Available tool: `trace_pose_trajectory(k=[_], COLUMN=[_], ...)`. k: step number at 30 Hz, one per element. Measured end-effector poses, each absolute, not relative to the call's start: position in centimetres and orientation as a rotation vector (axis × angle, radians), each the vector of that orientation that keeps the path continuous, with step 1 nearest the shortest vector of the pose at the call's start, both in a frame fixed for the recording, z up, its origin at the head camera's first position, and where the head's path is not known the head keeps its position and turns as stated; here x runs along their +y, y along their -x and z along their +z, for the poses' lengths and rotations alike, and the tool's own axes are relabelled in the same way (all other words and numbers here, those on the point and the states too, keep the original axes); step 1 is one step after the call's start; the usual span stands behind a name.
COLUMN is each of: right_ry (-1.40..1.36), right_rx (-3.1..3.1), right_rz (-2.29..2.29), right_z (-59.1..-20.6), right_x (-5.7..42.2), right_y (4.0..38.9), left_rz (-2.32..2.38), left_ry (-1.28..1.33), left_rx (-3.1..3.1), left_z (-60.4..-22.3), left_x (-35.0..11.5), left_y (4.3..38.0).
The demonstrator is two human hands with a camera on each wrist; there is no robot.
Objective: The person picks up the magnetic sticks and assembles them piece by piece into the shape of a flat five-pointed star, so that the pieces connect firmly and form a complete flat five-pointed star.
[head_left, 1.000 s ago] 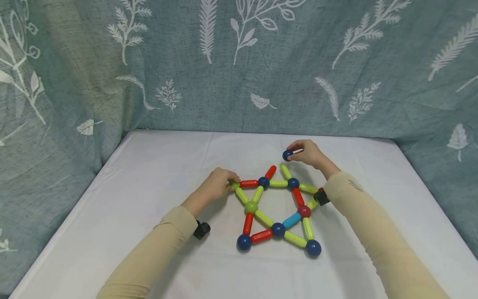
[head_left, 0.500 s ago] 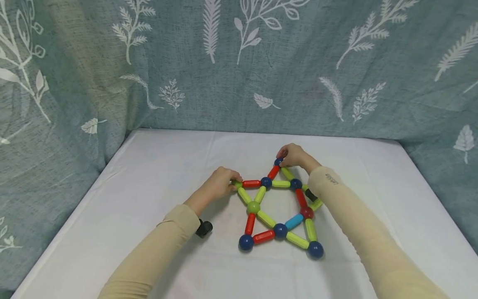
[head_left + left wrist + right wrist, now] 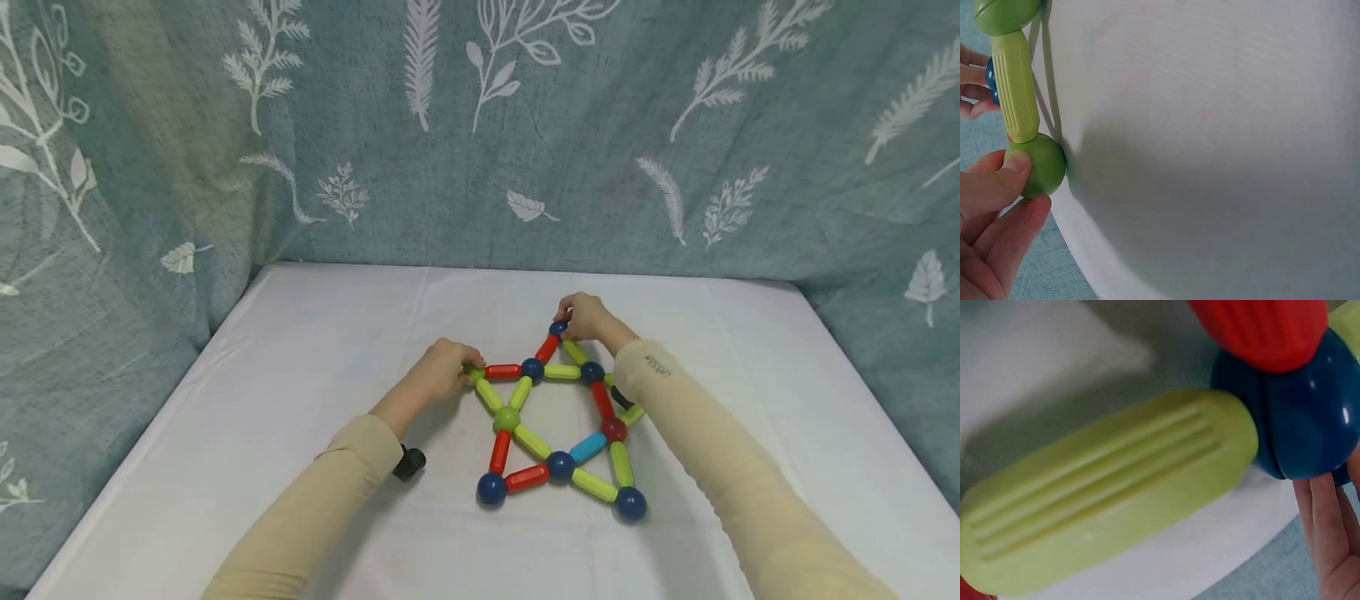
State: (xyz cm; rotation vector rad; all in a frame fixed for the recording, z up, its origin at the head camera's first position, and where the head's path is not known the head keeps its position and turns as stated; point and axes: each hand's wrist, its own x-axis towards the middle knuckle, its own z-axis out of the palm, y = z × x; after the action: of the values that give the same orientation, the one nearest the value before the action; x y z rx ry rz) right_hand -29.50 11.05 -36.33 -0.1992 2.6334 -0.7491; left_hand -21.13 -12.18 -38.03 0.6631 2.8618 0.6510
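A flat star-shaped frame of magnetic rods and balls lies on the table in the head view. At its left corner my left hand (image 3: 441, 368) pinches a green ball (image 3: 1049, 165) between thumb and fingers; a yellow-green rod (image 3: 1016, 87) runs from that ball to another green ball (image 3: 507, 418). My right hand (image 3: 592, 318) holds a dark blue ball (image 3: 557, 328) at the far tip, where a red rod (image 3: 548, 348) and a yellow-green rod (image 3: 575, 352) meet. A nearer blue ball (image 3: 1310, 412) fills part of the right wrist view, mostly hiding the held one.
Two blue balls, one at the near left (image 3: 491, 489) and one at the near right (image 3: 631, 504), form the front corners. A red ball (image 3: 613, 429) joins rods on the right. The right sleeve (image 3: 675, 392) covers the right corner. A patterned curtain (image 3: 480, 192) hangs behind the white table (image 3: 337, 317).
My right hand has brought the blue ball left and down onto the ends of the red and yellow-green rods at the far tip. The left hand keeps its grip on the green ball.
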Motion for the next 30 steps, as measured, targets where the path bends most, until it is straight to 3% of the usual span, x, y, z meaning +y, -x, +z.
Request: trace_pose_trajectory(k=[6, 14, 21, 30], right_ry=[0.195, 0.423, 0.559, 0.457], right_rx=[2.602, 2.417, 2.438, 2.6], right_rz=[-0.779, -0.872, -0.882, -0.822], right_z=[-36.5, -35.5, -35.3, -37.3], right_x=[11.1, 14.5, 19.2, 23.5], right_y=[29.1, 28.0, 24.3, 20.9], left_rz=[0.615, 0.605, 0.635, 0.669], left_ry=[-0.66, -0.651, -0.653, -0.628], left_rx=[2.883, 2.866, 2.848, 2.831], left_z=[-38.2, -38.3, -38.0, -38.1], left_x=[-12.2, -12.3, -12.6, -12.5], left_y=[21.0, 21.0, 20.7, 21.0])
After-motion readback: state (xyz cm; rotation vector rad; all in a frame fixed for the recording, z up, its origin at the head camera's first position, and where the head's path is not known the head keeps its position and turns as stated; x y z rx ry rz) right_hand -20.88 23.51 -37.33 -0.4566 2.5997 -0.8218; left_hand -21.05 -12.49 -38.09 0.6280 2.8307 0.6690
